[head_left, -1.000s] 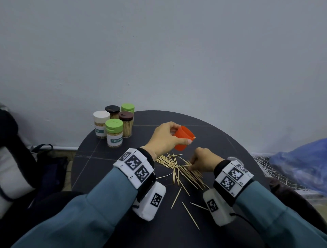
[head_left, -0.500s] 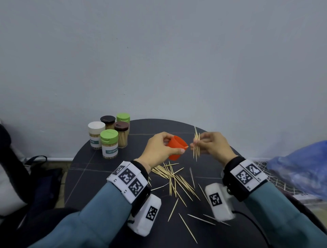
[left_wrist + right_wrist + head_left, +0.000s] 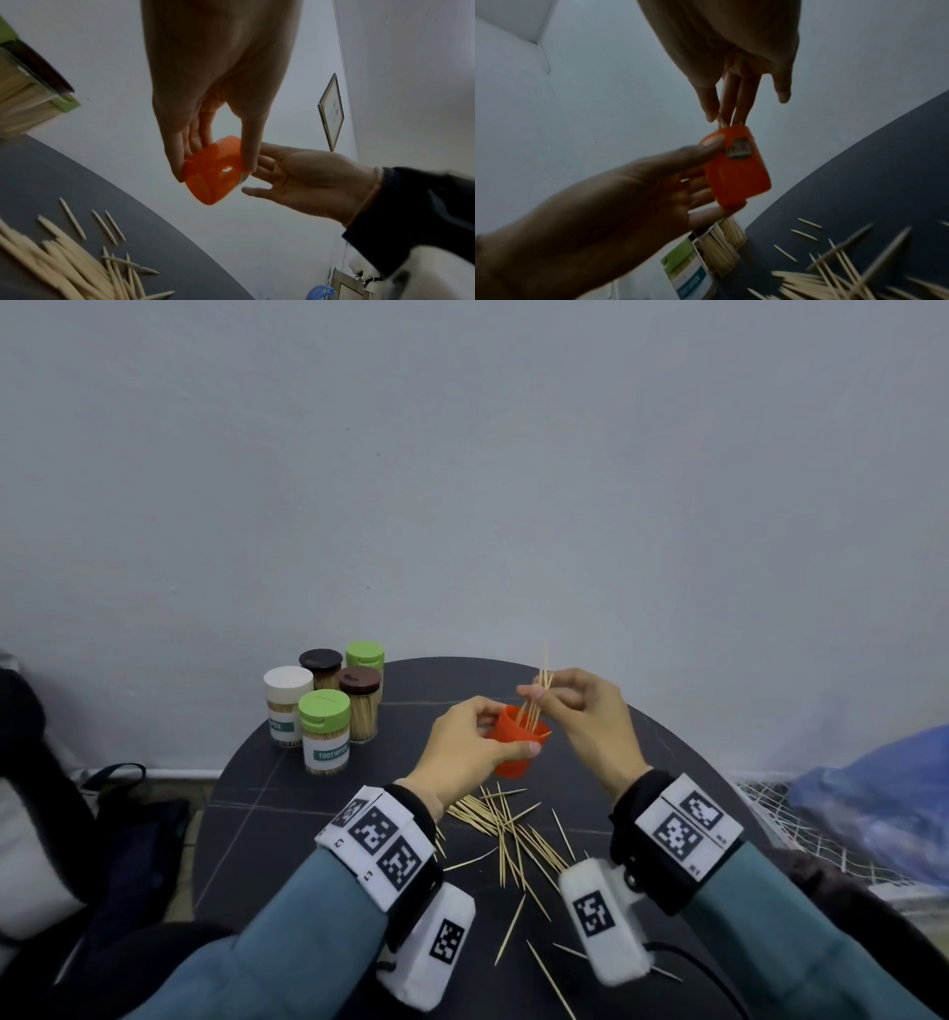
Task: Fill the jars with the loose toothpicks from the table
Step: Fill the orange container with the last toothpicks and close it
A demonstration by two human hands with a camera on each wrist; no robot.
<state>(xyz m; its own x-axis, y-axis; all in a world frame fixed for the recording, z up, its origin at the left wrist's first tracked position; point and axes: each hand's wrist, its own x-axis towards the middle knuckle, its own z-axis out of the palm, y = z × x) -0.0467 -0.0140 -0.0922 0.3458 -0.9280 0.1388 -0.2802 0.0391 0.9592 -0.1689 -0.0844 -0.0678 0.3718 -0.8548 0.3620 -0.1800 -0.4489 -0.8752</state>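
My left hand (image 3: 475, 742) grips an open orange jar (image 3: 516, 747) above the round dark table (image 3: 287, 793); the jar (image 3: 214, 172) sits between thumb and fingers in the left wrist view. My right hand (image 3: 575, 711) pinches a small bunch of toothpicks (image 3: 536, 706) whose lower ends stand inside the jar's mouth. In the right wrist view the fingertips (image 3: 727, 113) hold the picks right at the rim of the jar (image 3: 736, 168). A pile of loose toothpicks (image 3: 506, 834) lies on the table below the hands.
Several capped jars full of toothpicks (image 3: 328, 716) stand in a cluster at the table's back left. A blue bag (image 3: 883, 793) lies off the table to the right, a dark bag (image 3: 128, 814) on the floor to the left. A wall rises close behind.
My right hand lifted a bunch of toothpicks from the pile, brought it up to the orange jar, and now has the lower ends inside the jar. The left hand kept holding the jar.
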